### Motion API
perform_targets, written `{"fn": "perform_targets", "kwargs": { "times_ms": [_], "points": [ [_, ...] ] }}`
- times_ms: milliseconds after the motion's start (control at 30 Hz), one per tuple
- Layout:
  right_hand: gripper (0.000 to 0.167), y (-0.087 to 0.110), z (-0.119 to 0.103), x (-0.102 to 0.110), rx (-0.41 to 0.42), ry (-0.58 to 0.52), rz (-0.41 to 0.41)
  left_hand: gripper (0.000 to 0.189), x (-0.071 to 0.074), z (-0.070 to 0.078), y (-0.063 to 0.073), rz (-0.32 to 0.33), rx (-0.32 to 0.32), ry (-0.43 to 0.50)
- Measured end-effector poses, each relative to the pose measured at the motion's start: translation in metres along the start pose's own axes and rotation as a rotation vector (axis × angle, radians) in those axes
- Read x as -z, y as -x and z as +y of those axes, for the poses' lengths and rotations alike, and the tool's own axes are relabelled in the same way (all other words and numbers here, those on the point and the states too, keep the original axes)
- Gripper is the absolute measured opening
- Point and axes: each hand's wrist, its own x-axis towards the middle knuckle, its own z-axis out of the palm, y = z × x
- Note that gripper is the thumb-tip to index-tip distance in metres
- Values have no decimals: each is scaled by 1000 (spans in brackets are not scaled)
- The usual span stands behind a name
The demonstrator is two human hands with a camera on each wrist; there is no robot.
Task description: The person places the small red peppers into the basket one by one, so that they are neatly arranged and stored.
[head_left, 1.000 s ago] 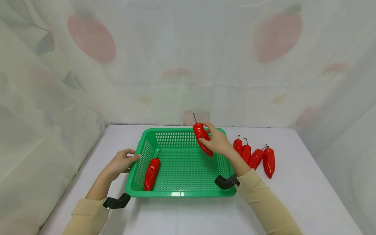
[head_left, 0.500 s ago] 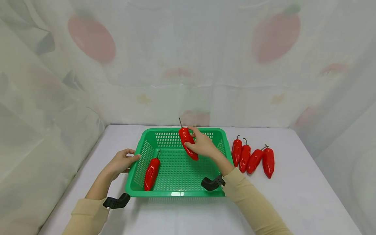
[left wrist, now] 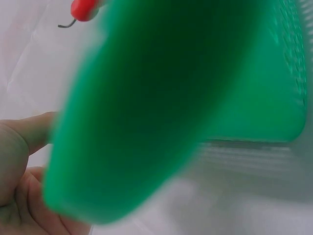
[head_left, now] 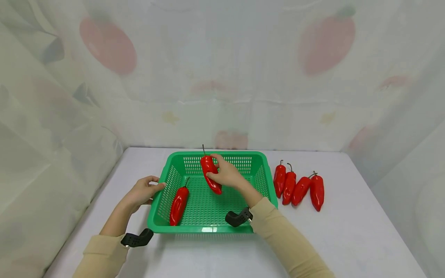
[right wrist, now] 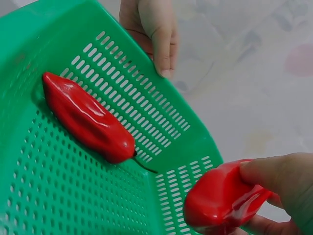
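A red pepper (head_left: 209, 170) with a thin dark stem is pinched between thumb and fingers of my right hand (head_left: 226, 173). It hangs tilted over the green plastic basket (head_left: 180, 229), stem end up. Inside the basket, another red pepper (head_left: 179, 206) lies along the left wall, seen closer as the pepper (right wrist: 90, 117) in the right wrist view. My left hand (head_left: 141, 192) grips the basket's left rim, thumb on the rim and fingers outside. In the left wrist view the blurred basket wall (left wrist: 146, 98) covers much of the scene.
Several more red peppers lie in a row to the right of the basket, among them the outermost pepper (head_left: 317, 193). A white cloth covers the table (head_left: 340, 239). Behind it hangs a pale printed curtain (head_left: 222, 77).
My right hand has carried the pepper leftward and slightly down over the basket, nearer the pepper lying inside. My left hand has stayed at the rim.
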Motion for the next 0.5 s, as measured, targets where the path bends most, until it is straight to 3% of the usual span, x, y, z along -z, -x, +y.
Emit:
{"fn": "perform_targets", "kwargs": {
  "times_ms": [233,500],
  "points": [
    [67,-5,-4,-13,-38,-75,-37,47,0,0,0,1,-1,2],
    [65,-7,-9,-27,-106,-233,-89,47,-1,1,1,0,-2,0]
  ]
}}
